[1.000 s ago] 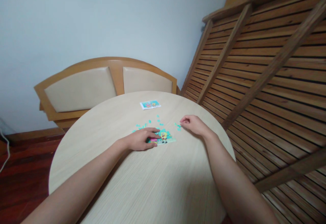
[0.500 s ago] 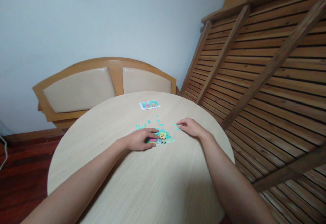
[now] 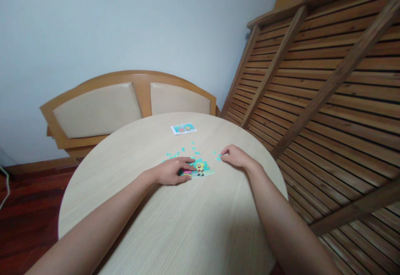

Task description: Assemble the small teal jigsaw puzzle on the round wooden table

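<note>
Centrally, flat on a pale, wood-grained round table (image 3: 184, 221), a partly joined puzzle (image 3: 203, 167), turquoise with a square yellow cartoon figure toward the right and a patch of pink at the left. Over the left part of the puzzle, the left hand (image 3: 171, 171), palm down, with thumb and fingers spread well apart; cannot tell how firmly pressed. To the right of the puzzle and clear of it, the right hand (image 3: 235, 156), with thumb and fingertips drawn close together right by a small turquoise piece (image 3: 218, 158); cannot tell whether gripping it or merely beside it. Near that, another loose bit (image 3: 214, 152). Behind the puzzle and the left hand, a scatter of loose pieces (image 3: 169, 156), also turquoise. Farther back on the table, a white-edged card (image 3: 183, 129) with pink and yellow figures on turquoise. Beyond the table, an arched wooden backrest (image 3: 144, 96) with two cream panels, before a pale bluish wall (image 3: 125, 25). At the right, a large slatted wooden frame (image 3: 315, 96), slanting. At lower left, dark red flooring (image 3: 31, 208) and a white cord (image 3: 6, 187).
</note>
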Demonstrator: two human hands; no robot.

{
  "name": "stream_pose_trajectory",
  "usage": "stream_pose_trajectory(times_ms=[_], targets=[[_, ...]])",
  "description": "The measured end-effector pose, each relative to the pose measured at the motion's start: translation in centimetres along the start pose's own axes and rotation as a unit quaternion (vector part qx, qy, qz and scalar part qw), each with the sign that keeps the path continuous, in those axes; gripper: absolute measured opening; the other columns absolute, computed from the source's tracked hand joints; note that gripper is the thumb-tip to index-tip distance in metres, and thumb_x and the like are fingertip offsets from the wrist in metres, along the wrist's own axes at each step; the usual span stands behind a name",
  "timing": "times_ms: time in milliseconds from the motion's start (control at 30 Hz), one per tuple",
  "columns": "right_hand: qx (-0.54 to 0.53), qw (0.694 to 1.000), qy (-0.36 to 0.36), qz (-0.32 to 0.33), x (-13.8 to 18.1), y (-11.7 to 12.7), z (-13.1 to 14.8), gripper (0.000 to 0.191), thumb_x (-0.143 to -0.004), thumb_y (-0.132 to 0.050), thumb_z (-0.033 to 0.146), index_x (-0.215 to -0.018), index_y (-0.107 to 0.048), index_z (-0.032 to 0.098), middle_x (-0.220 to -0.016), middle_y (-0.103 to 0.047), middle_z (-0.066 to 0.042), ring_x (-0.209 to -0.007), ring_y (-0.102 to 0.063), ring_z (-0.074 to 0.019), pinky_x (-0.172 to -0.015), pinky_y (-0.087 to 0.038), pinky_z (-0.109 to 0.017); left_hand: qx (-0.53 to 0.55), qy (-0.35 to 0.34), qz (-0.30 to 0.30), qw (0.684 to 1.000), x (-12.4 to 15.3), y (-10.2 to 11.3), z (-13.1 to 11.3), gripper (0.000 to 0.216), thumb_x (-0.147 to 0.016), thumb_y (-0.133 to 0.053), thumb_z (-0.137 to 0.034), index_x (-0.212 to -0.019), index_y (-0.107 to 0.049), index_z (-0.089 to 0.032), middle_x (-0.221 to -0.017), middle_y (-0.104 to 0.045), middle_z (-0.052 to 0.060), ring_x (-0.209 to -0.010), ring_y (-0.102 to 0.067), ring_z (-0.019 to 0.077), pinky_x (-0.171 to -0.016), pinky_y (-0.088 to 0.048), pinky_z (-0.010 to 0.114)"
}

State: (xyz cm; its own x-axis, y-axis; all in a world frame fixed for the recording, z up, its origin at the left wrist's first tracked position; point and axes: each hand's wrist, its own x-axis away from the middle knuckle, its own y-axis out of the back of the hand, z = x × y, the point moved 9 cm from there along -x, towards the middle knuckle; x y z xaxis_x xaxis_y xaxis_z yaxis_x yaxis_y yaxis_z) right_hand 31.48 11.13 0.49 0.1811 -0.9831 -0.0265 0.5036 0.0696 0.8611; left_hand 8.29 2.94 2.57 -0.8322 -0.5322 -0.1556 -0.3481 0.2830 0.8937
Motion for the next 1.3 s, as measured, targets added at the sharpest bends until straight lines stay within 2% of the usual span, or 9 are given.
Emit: stream_pose_trajectory(times_ms=[167,300,533,700,900,1000,1133,1300], targets=[[-0.024,1.000,0.002,-0.003,0.1,-0.1,0.4,0.021,-0.070,-0.067,0.019,-0.090,-0.073,0.013,-0.090,-0.074,-0.007,-0.080,-0.065,-0.0180,-0.071,-0.046,-0.024,-0.006,0.009,0.004,1.000,0.0,-0.1,0.1,0.039,-0.091,-0.061,-0.037,-0.127,-0.067,-0.022,-0.145,-0.053,0.013,-0.134,-0.050,0.0273,-0.112,-0.040,0.039],[-0.044,0.999,0.011,0.000,0.2,-0.2,0.8,0.032,-0.069,-0.064,0.012,-0.100,-0.070,0.013,-0.086,-0.072,-0.004,-0.072,-0.062,-0.0138,-0.065,-0.045,-0.021,-0.002,0.005,0.002,1.000,-0.1,0.0,0.0,0.039,-0.091,-0.061,-0.038,-0.126,-0.067,-0.023,-0.145,-0.053,0.012,-0.134,-0.050,0.0269,-0.112,-0.040,0.039],[0.000,0.999,-0.033,0.002,0.5,0.0,0.7,0.024,-0.068,-0.068,0.018,-0.091,-0.074,0.015,-0.088,-0.073,-0.007,-0.077,-0.064,-0.0174,-0.068,-0.045,-0.024,0.006,0.007,-0.002,1.000,-0.1,0.0,0.0,0.039,-0.091,-0.062,-0.039,-0.125,-0.068,-0.023,-0.145,-0.054,0.012,-0.134,-0.050,0.0273,-0.112,-0.039,0.038],[0.004,1.000,-0.024,0.003,0.7,-0.2,1.3,0.023,-0.067,-0.067,0.016,-0.089,-0.073,0.015,-0.089,-0.073,-0.007,-0.077,-0.063,-0.0173,-0.067,-0.045,-0.024,0.004,0.012,0.000,1.000,-0.1,0.0,0.1,0.039,-0.091,-0.062,-0.039,-0.125,-0.068,-0.023,-0.145,-0.054,0.012,-0.134,-0.050,0.0273,-0.112,-0.039,0.039],[-0.024,1.000,0.013,0.000,0.6,-0.1,2.2,0.029,-0.070,-0.062,0.012,-0.097,-0.074,0.014,-0.082,-0.072,-0.004,-0.071,-0.061,-0.0148,-0.065,-0.042,-0.023,0.004,0.013,0.001,1.000,-0.1,-0.1,0.1,0.040,-0.090,-0.063,-0.038,-0.126,-0.068,-0.022,-0.145,-0.053,0.012,-0.134,-0.050,0.0278,-0.113,-0.039,0.039],[-0.105,0.994,0.028,0.028,0.7,-0.5,3.1,0.022,-0.073,-0.064,0.020,-0.092,-0.073,0.012,-0.077,-0.072,-0.004,-0.068,-0.061,-0.0148,-0.063,-0.043,-0.024,0.006,0.009,-0.002,1.000,-0.1,0.0,0.0,0.039,-0.090,-0.063,-0.038,-0.125,-0.068,-0.022,-0.145,-0.054,0.012,-0.134,-0.051,0.0278,-0.112,-0.039,0.039],[-0.219,0.969,0.039,0.111,1.3,-2.0,4.5,0.024,-0.073,-0.071,0.032,-0.087,-0.070,0.012,-0.079,-0.074,-0.006,-0.069,-0.063,-0.0150,-0.064,-0.046,-0.025,0.005,0.008,-0.002,1.000,-0.1,0.0,0.0,0.039,-0.090,-0.063,-0.037,-0.126,-0.068,-0.023,-0.146,-0.052,0.012,-0.134,-0.051,0.0278,-0.112,-0.039,0.039],[-0.248,0.955,0.043,0.159,1.8,-2.9,5.2,0.031,-0.068,-0.078,0.037,-0.085,-0.071,0.012,-0.081,-0.076,-0.007,-0.072,-0.066,-0.0159,-0.067,-0.048,-0.026,-0.005,0.020,0.005,1.000,-0.2,-0.1,0.0,0.039,-0.090,-0.062,-0.035,-0.126,-0.068,-0.022,-0.146,-0.053,0.013,-0.134,-0.051,0.0282,-0.112,-0.039,0.039]])
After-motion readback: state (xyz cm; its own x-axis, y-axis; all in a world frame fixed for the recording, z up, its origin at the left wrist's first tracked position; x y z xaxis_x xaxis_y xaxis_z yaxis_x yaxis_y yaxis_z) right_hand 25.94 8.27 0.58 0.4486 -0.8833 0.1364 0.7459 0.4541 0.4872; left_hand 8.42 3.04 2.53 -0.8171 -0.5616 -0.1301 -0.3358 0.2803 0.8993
